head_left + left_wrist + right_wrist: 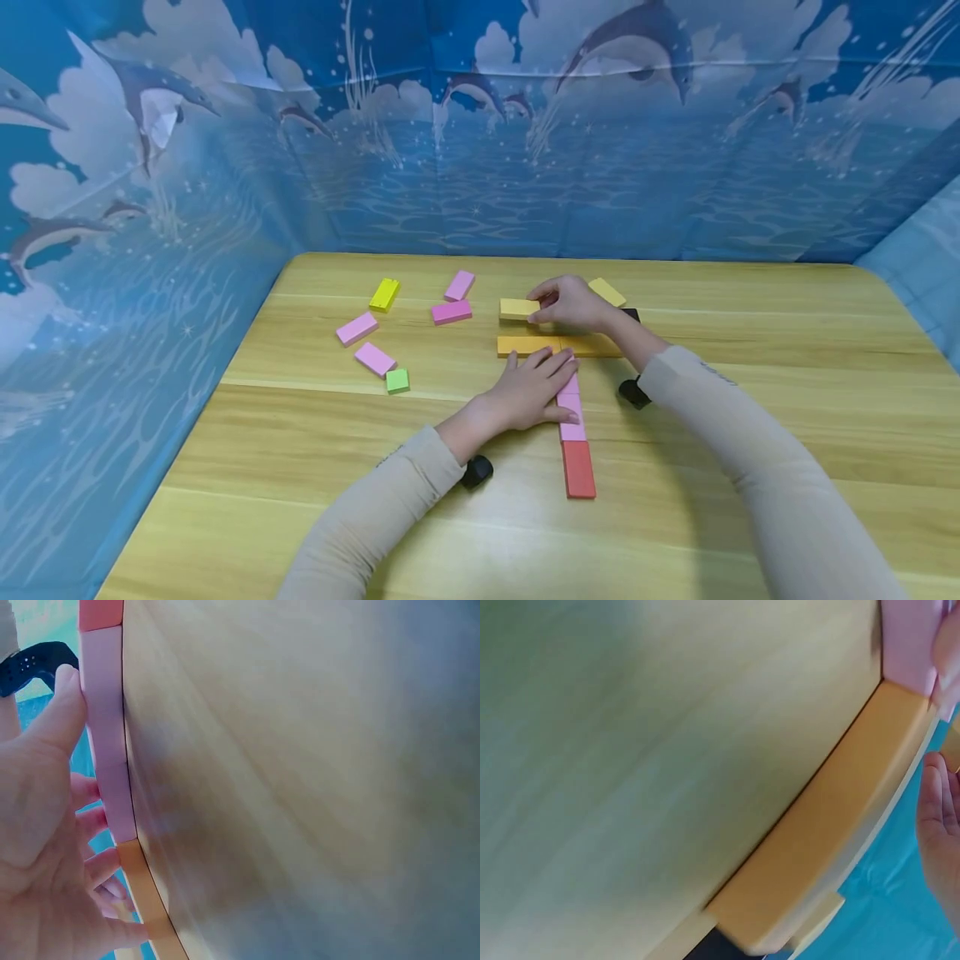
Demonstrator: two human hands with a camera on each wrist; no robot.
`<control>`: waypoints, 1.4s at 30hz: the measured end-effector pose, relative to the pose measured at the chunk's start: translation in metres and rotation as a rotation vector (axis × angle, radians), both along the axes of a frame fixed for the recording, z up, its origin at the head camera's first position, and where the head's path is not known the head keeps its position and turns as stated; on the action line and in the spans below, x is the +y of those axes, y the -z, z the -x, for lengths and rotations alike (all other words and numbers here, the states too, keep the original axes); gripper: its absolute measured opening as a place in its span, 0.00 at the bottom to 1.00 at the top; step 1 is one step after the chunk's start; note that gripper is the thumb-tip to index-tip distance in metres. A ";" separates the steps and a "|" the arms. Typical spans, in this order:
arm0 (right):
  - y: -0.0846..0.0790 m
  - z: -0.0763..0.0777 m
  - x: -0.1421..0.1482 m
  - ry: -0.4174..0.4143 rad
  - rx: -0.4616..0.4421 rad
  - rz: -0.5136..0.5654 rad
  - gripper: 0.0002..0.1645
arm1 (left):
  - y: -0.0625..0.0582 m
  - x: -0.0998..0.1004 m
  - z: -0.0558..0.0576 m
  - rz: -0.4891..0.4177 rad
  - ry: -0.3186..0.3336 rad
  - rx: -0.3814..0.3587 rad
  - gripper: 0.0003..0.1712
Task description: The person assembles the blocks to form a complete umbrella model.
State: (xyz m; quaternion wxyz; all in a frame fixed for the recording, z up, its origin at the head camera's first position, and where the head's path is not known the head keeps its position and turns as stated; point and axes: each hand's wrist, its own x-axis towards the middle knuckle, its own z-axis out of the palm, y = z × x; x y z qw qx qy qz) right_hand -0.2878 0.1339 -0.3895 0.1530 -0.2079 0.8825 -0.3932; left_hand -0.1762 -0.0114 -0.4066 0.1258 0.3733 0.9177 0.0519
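Note:
Two orange blocks (pixel 527 346) lie end to end in a row across the table. From their middle a column of two pink blocks (pixel 572 429) and a red block (pixel 579 469) runs toward me. My left hand (pixel 528 392) rests flat over the junction, fingers spread; in the left wrist view its thumb touches a pink block (pixel 103 697) and fingertips reach the orange block (pixel 150 892). Beyond the row, my right hand (pixel 572 302) pinches a pale yellow block (pixel 517 309) by its right end. In the right wrist view this hand (pixel 941 832) shows at the edge.
At the left lie a bright yellow block (pixel 385 295), several pink blocks (pixel 357 328), a magenta block (pixel 452 312) and a small green block (pixel 397 381). Another pale yellow block (pixel 607 292) and a black piece (pixel 632 314) are behind my right hand. A dolphin-print curtain (pixel 480 183) surrounds the table.

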 end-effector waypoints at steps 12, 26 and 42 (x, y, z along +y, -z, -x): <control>-0.001 0.004 0.025 0.079 -0.010 -0.036 0.27 | 0.002 -0.003 0.002 0.004 -0.006 -0.004 0.46; -0.004 0.011 0.038 0.183 -0.002 -0.050 0.27 | 0.001 0.000 0.003 0.023 -0.008 -0.015 0.46; -0.003 0.020 0.049 0.301 0.035 -0.030 0.25 | -0.001 0.000 -0.001 -0.001 0.001 -0.015 0.45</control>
